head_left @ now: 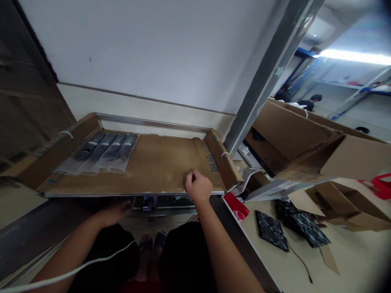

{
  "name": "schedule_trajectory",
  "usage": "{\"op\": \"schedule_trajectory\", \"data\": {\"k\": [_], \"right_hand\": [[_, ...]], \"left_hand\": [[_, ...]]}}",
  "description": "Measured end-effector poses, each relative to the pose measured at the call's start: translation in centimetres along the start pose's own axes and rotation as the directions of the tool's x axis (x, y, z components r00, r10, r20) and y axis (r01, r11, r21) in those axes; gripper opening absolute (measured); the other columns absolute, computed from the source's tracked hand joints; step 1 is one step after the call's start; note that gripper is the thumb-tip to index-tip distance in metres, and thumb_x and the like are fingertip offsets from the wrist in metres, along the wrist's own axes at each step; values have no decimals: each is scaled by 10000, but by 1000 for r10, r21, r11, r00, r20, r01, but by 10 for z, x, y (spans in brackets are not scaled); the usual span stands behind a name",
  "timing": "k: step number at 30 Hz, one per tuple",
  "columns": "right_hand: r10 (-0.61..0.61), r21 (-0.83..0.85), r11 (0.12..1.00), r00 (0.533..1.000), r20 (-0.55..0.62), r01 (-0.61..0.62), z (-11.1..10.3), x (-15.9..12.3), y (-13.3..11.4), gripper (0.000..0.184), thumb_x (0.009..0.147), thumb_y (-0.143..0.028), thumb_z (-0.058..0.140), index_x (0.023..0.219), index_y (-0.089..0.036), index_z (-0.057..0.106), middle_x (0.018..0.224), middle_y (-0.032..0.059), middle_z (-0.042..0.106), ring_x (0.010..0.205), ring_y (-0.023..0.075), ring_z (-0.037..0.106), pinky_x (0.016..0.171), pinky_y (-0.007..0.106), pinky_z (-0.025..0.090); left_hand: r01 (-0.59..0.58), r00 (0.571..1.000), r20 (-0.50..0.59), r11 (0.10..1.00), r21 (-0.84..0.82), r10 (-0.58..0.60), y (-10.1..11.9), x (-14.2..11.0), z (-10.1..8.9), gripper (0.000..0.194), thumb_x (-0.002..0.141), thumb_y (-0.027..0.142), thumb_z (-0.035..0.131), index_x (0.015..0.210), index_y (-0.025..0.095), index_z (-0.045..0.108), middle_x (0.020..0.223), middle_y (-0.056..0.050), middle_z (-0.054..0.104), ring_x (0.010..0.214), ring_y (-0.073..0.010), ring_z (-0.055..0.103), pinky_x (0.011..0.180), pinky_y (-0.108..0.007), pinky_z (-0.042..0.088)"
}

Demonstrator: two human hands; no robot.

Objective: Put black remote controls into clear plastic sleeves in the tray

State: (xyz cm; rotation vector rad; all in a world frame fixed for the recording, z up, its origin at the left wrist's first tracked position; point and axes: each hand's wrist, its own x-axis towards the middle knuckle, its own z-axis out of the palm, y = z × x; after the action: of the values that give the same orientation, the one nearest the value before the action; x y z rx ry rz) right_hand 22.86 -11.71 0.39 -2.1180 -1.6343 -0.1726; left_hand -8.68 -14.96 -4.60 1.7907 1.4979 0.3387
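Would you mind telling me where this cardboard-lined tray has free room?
Bare cardboard lies between the plastic bags and the right hand, reaching back toward the metal rail. The left is crowded by overlapping bags; the right hand takes the front right.

Right hand [198,186] curled, left hand [117,212] lower

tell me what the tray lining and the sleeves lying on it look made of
Tray lining: matte brown cardboard, judging by printed blue characters and worn edges. Sleeves: probably thin, frosted plastic, since dark shapes show through.
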Motion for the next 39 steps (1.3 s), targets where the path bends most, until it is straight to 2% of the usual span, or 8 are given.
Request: {"op": "schedule_trajectory", "data": {"k": [4, 6, 8, 12, 17, 26, 32, 39], "right_hand": [[99, 31, 995, 995, 28, -100, -3, 5, -3, 346, 954, -391, 500, 768, -217, 735, 740, 81, 734, 647, 196, 625, 580, 287, 251], [169, 51, 984, 984, 57, -172, -5, 11, -6, 366, 949, -417, 491, 769, -223, 743, 764, 93, 744, 676, 221, 652, 583, 290, 282], [268, 70, 959, 959, 87, -275, -7, 18, -10, 366, 939, -423, 486, 791, -225, 755, 797, 110, 755, 709, 245, 676, 589, 296, 313], [391, 110, 909, 914, 105, -401, -7, 27, -17, 345, 923, -397, 480, 857, -223, 770, 846, 138, 763, 767, 282, 699, 610, 314, 367], [431, 203, 875, 898, 87, -439, -8, 24, -20, 316, 913, -386, 484, 850, -238, 756, 825, 119, 757, 773, 285, 691, 609, 315, 367], [196, 548, 791, 961, 196, -273, -10, 13, -29, 273, 911, -391, 548, 787, -226, 725, 757, 35, 725, 716, 205, 627, 626, 283, 367], [-40, 863, 435, 952, 303, -256, -3, 2, -55, 323, 868, -497, 644, 956, -195, 717, 867, 57, 735, 792, 186, 671, 729, 286, 505], [-152, 951, 54, 939, 310, -305, -14, -6, -84, 334, 836, -478, 692, 976, -175, 685, 946, 58, 757, 852, 190, 699, 788, 296, 560]], "left_hand": [[-165, 973, 146, 980, -108, 180, 45, -33, -23, 395, 941, 536, 499, 923, 217, 731, 908, -35, 740, 888, -224, 664, 817, -292, 492], [-249, 961, -138, 967, -61, 239, 66, -22, -50, 425, 958, 547, 471, 864, 201, 700, 866, -33, 719, 839, -212, 640, 794, -287, 484], [-193, 850, -467, 968, 158, 246, 80, 13, -80, 352, 949, 476, 507, 1021, 182, 686, 1055, -58, 718, 986, -242, 625, 914, -331, 466], [201, 795, -597, 885, 420, 103, 83, 98, -106, 487, 919, 341, 520, 1249, -11, 590, 1269, -262, 608, 1206, -392, 535, 1020, -463, 406], [360, 700, -709, 815, 454, 86, 70, 131, -78, 539, 888, 416, 512, 1239, 17, 601, 1257, -281, 608, 1211, -418, 528, 993, -502, 392], [178, 855, -509, 863, 473, 103, 78, 116, -70, 530, 781, 534, 592, 1128, 141, 669, 1113, -197, 707, 1080, -396, 633, 885, -452, 446], [-116, 797, -593, 993, 34, 113, 96, 82, -34, 377, 787, 474, 589, 1008, 172, 636, 864, -62, 693, 799, -245, 643, 694, -313, 468], [-430, 879, -397, 798, -421, 264, 131, 44, 16, 439, 818, 480, 703, 1091, 139, 675, 946, -62, 727, 857, -213, 652, 764, -294, 517]]}}
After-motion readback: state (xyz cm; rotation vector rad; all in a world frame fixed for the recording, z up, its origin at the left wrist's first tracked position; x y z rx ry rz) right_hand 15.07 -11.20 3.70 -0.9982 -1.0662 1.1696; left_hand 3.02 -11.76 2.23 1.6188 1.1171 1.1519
